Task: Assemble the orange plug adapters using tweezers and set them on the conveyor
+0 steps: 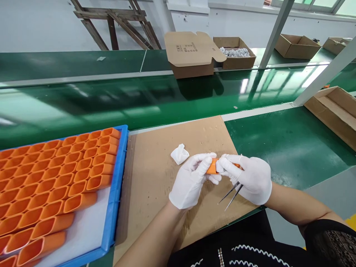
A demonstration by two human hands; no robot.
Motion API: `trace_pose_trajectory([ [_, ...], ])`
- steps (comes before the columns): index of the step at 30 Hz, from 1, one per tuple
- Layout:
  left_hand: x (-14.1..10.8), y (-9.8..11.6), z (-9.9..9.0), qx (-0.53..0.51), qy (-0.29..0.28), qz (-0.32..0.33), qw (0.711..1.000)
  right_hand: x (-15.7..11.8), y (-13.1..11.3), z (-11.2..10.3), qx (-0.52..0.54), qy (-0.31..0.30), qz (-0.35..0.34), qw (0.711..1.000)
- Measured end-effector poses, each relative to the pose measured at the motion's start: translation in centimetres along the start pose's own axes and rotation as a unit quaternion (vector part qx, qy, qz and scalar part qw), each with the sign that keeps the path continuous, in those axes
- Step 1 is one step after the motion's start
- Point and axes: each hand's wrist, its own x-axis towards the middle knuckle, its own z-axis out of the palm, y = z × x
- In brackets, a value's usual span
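Cardboard (150,167) lies beneath; left hand (186,185) pinches orange tube (211,167); right hand (256,180), at three o'clock, clamps tweezers (233,197); careless turning could scratch it.

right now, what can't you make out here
All in the head view:
- Most of the orange piece: behind the fingers of the left hand and right hand.
- The tweezers' upper part: hidden by the right hand.
- The blue tray's left side: cut off by the picture edge.
- The flapped carton's contents: behind its flap, whose print is too small.
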Motion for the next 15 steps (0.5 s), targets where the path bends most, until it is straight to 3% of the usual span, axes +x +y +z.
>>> trace_pose_trajectory([
  [7, 0.19, -0.63, 0.28, -0.022, 0.019, -0.02, 0.999, -0.27, -0.3, 0.54, -0.043, 0.096, -0.03, 0.994],
  [12, 0.16, -0.91, 0.39, -0.033, 0.036, -0.022, 0.999, 0.1, -0.72, 0.8, -0.073, 0.121, -0.037, 0.989],
  [15, 0.17, -0.95, 0.43, -0.034, 0.038, -0.025, 0.998, 0.32, -0.84, 0.83, -0.082, 0.103, -0.053, 0.99],
])
